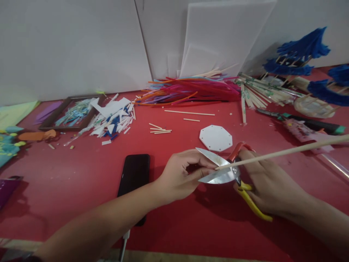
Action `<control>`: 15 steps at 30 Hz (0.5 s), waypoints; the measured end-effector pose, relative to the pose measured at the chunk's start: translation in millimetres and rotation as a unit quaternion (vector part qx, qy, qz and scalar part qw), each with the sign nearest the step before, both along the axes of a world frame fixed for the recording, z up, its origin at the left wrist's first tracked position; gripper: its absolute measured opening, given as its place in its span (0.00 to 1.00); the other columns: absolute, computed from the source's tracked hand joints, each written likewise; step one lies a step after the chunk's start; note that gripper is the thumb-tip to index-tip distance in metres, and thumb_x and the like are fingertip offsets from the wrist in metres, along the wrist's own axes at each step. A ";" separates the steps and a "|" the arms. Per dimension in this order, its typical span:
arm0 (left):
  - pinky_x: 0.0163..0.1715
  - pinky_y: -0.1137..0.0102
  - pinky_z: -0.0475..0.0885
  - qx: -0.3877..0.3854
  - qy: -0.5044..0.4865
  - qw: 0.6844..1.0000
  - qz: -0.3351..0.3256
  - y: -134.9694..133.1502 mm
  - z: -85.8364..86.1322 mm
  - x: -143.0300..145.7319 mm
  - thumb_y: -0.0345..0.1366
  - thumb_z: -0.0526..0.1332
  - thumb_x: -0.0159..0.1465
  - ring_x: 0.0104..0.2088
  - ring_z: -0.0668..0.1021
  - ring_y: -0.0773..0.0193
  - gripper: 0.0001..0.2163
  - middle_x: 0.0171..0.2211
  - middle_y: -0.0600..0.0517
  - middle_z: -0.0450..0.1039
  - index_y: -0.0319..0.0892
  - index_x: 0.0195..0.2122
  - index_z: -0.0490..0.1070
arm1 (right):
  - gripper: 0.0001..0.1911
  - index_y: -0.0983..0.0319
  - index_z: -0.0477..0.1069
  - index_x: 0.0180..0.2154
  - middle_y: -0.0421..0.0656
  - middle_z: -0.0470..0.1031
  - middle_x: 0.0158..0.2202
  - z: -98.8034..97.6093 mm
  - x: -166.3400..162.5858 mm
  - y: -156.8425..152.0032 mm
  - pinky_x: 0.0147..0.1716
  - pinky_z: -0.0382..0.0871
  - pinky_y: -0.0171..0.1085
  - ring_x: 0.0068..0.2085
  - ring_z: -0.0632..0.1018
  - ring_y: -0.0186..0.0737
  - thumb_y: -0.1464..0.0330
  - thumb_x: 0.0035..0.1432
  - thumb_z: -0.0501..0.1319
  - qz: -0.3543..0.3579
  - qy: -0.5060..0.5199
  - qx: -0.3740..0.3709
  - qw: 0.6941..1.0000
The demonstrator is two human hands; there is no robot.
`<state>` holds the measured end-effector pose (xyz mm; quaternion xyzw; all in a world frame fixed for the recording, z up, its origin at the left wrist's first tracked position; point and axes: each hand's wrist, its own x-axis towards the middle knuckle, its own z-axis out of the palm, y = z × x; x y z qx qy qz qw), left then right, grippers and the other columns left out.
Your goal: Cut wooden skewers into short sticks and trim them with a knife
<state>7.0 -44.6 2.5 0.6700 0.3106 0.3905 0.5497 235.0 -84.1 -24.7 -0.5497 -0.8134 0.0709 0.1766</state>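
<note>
Short sticks (163, 132) lie farther off, apparently cut; left grip (181, 176) pinches a long stick (283, 153), unsevered; right grip (272, 185) holds spread shears (219, 177).

A single camera, worn on the person's head, looks forward and down across the red worktop (81, 178), near enough that the bare forearms (109, 218) reach in from eight and four o'clock. Their hands fall below the picture's centre, the left hand (177, 176) towards six o'clock, the right hand (275, 182) towards four. The view runs from the worktop's near edge at six to the pale wall (120, 32) at eleven.
</note>
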 end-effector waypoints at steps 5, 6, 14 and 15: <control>0.34 0.69 0.78 0.001 0.000 1.000 -0.007 0.5 1.3 -0.3 0.37 0.67 0.62 0.34 0.83 0.60 0.07 0.32 0.46 0.82 0.42 0.28 0.79 | 0.10 0.55 0.55 0.37 0.46 0.71 0.29 -4.0 0.5 -1.2 0.28 0.68 0.45 0.30 0.73 0.49 0.64 0.51 0.53 0.006 0.006 0.018 1.000; 0.34 0.70 0.78 0.004 0.004 1.000 -0.008 0.7 0.9 -0.3 0.37 0.67 0.62 0.34 0.83 0.61 0.08 0.32 0.46 0.82 0.41 0.28 0.79 | 0.10 0.55 0.56 0.37 0.47 0.72 0.30 -3.7 0.4 -1.0 0.29 0.69 0.45 0.30 0.74 0.49 0.64 0.51 0.53 0.006 0.007 0.020 1.000; 0.34 0.72 0.78 0.057 0.005 0.998 -0.011 2.4 -3.0 -1.2 0.34 0.66 0.63 0.35 0.84 0.62 0.05 0.32 0.45 0.83 0.40 0.31 0.80 | 0.10 0.53 0.53 0.33 0.43 0.69 0.25 5.4 1.4 3.5 0.23 0.64 0.43 0.26 0.72 0.47 0.63 0.50 0.55 0.021 0.021 -0.010 1.000; 0.34 0.72 0.78 0.059 0.006 0.998 -0.008 2.2 -3.5 -1.0 0.33 0.67 0.62 0.35 0.84 0.62 0.05 0.32 0.45 0.83 0.40 0.30 0.80 | 0.11 0.53 0.53 0.33 0.43 0.69 0.25 5.3 1.5 3.4 0.22 0.63 0.42 0.25 0.72 0.47 0.63 0.49 0.55 0.018 0.016 -0.008 1.000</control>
